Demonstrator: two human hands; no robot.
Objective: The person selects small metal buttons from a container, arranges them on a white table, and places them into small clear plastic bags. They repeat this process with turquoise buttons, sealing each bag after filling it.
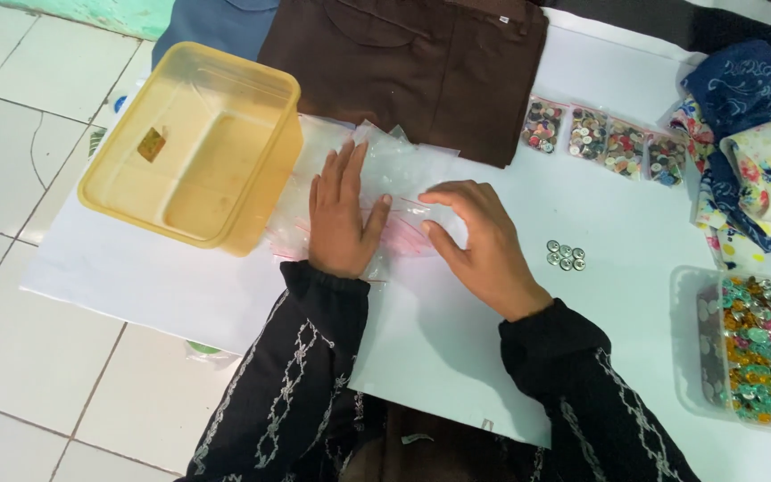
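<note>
Pressing flat, my left hand lies palm down with fingers spread on a heap of small clear plastic zip bags with red seal strips on the white surface. My right hand, just beside it, pinches the top bag's edge between thumb and fingertips. Left of my left hand stands an empty translucent yellow plastic tub; right of my right hand lies a small cluster of silver metal buttons.
</note>
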